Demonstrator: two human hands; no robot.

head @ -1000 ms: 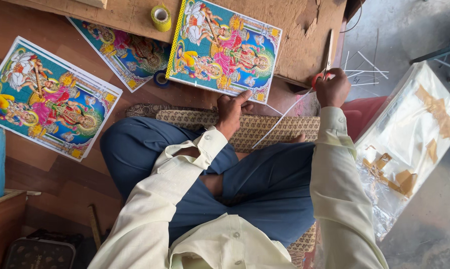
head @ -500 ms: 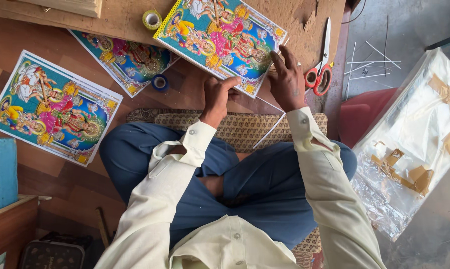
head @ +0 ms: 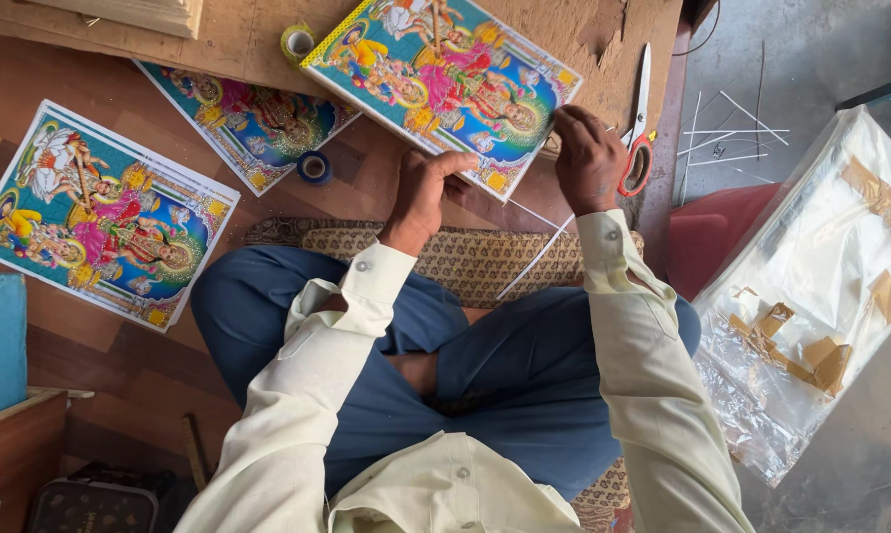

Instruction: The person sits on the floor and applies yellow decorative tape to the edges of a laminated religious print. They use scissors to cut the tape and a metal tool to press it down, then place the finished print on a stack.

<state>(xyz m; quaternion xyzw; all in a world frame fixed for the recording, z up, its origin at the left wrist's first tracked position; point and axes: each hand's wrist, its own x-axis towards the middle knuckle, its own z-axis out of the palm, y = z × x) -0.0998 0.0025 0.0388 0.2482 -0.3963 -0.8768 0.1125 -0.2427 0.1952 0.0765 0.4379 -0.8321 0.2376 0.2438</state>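
Down in front of my crossed legs, I count three bright picture prints. My left hand [head: 421, 192] has its fingers curled on the near edge of the top print [head: 445, 84], with the thumb pressed on its face. My right hand [head: 588, 158] is bent over that print's near right corner, fingers closed tight, but I cannot tell if they pinch the print or the thin white strip [head: 534, 262] that runs down from there to the woven mat [head: 465, 262]. This print lies tilted on the brown wooden surface [head: 248, 39]. A second print [head: 253, 118] is partly tucked under that surface. The third print [head: 100, 212] lies flat on the floor. I count two tape rolls: a yellow one [head: 296, 42] and a blue one [head: 314, 167]. One pair of red-handled scissors [head: 638, 138] lies just beside my right hand. Crinkled clear plastic [head: 820, 286] is cut off at the right edge.
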